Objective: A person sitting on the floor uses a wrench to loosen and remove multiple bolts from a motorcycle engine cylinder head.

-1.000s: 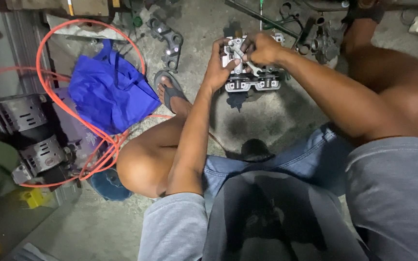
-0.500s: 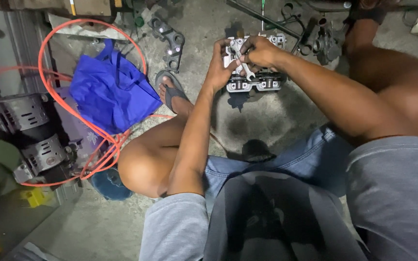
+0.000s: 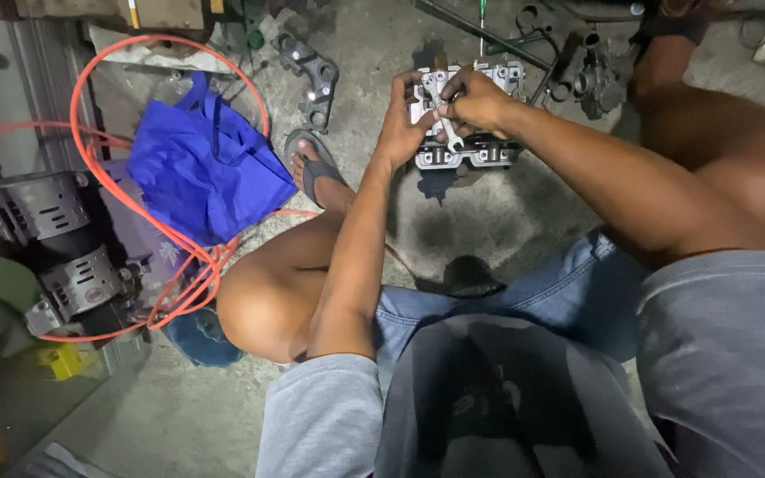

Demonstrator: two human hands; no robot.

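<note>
A grey metal engine part [image 3: 489, 152] with several bolt holes lies on the concrete floor in front of me. My left hand [image 3: 403, 124] rests on its left side and steadies it. My right hand [image 3: 475, 102] is closed around a silver spanner [image 3: 443, 119], whose shaft slants down over the top of the part. Both forearms reach out from my grey sleeves over my bent knees.
A blue bag [image 3: 201, 168] and an orange hose loop [image 3: 166, 204] lie to the left, beside a grey motor [image 3: 55, 239]. My sandalled foot [image 3: 316, 173] is near the part. More metal pieces [image 3: 312, 75] and dark castings [image 3: 586, 66] lie beyond it.
Both hands stayed on the engine part. My right hand has shifted a little with the spanner, which now slants further down across the part.
</note>
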